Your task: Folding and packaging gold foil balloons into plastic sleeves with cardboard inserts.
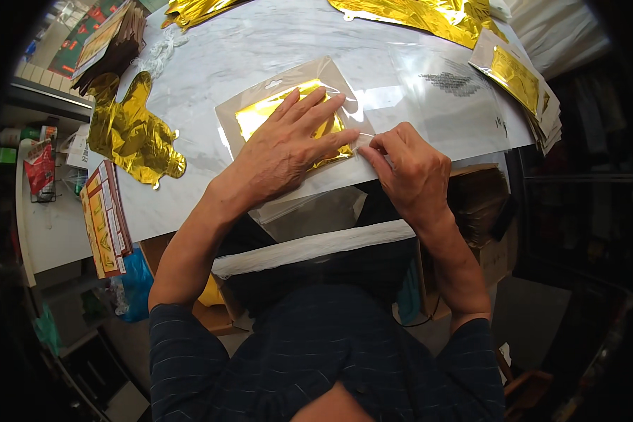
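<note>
In front of me on the table lies a clear plastic bag (pixel 328 70) with a hang hole. Inside it are a greyish backing card and a folded gold foil balloon (pixel 257 112). My left hand (pixel 288 141) rests flat across the bag, its fingers spread over the gold foil. Just right of the bag, my right hand (pixel 408 158) is closed in a pinch on a thin white strand (pixel 366 134) at the bag's edge. The strand's far part is hidden by my fingers.
A gold foil balloon (pixel 137 130) lies at the left, with more gold foil (pixel 422 17) at the back. Packed bags (pixel 517 77) are stacked at the right edge, beside a flat clear bag (pixel 415 105). Printed cards (pixel 105 218) stand along the left edge; white strands (pixel 160 53) lie behind.
</note>
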### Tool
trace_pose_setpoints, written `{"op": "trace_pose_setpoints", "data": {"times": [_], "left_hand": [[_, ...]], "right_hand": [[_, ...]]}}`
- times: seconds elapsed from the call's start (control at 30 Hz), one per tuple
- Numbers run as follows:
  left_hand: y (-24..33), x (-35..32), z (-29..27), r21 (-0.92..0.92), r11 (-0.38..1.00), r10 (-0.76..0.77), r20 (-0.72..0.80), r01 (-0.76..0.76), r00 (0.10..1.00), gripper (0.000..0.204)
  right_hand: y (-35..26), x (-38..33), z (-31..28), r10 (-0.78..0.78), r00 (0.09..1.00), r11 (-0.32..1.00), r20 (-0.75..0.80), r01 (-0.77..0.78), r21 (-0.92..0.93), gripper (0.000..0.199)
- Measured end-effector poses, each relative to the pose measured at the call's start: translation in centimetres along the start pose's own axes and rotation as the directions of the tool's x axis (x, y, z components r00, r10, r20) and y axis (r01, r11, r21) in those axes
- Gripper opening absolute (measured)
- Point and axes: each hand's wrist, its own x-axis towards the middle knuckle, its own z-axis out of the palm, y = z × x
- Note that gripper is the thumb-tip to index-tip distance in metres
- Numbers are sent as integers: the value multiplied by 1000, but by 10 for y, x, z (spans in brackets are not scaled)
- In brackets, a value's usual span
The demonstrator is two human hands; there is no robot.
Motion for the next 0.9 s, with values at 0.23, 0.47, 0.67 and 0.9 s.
{"op": "trace_pose_setpoints", "data": {"times": [0.23,0.47,0.67,0.9], "left_hand": [[-11,-3,5,11,1000,26,-26,-26,999,51],[-15,-5,11,62,998,5,-31,-3,1000,48],[-16,-6,13,21,1000,11,-41,-10,999,40],[-13,-3,8,33,999,16,-29,-15,999,40]], "right_hand": [[4,-9,-15,-327,943,945,67,326,28,17],[17,-15,-42,-273,941,935,201,210,286,19],[10,8,-28,-287,954,935,91,258,244,21],[17,15,-35,-212,945,920,249,107,377,12]]}}
